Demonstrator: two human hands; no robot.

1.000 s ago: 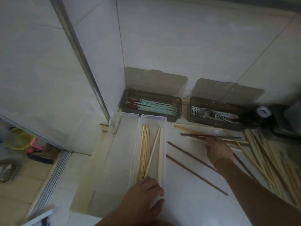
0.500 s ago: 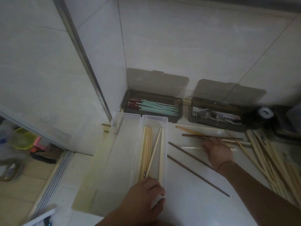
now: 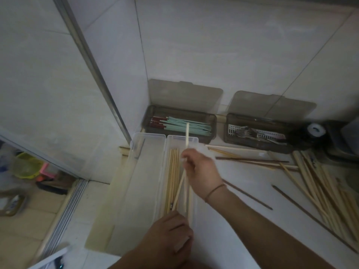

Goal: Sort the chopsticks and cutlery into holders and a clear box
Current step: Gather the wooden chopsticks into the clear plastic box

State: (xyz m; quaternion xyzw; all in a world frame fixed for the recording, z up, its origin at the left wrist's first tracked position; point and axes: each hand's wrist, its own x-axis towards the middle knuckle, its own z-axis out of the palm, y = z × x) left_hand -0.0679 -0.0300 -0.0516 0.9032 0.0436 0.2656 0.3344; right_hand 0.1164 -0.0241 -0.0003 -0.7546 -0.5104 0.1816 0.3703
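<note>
A clear box (image 3: 194,141) lies open on the white counter with several pale wooden chopsticks (image 3: 172,177) inside. My right hand (image 3: 202,171) hovers over the box and pinches one pale chopstick (image 3: 187,134), whose far end points over the box's back rim. My left hand (image 3: 169,239) grips the box's near end. Behind stand two smoky holders: the left holder (image 3: 212,121) holds green and red chopsticks, the right holder (image 3: 229,133) holds metal cutlery (image 3: 252,133).
The box's clear lid (image 3: 141,162) lies open to its left. Loose dark chopsticks (image 3: 250,162) and a pile of pale chopsticks (image 3: 318,183) lie on the counter at right. A tape roll (image 3: 316,130) sits by the wall. The counter's edge drops to the floor at left.
My right hand has lifted a pale chopstick from the counter at right and carried it left over the clear box. My left hand stays on the box's near end.
</note>
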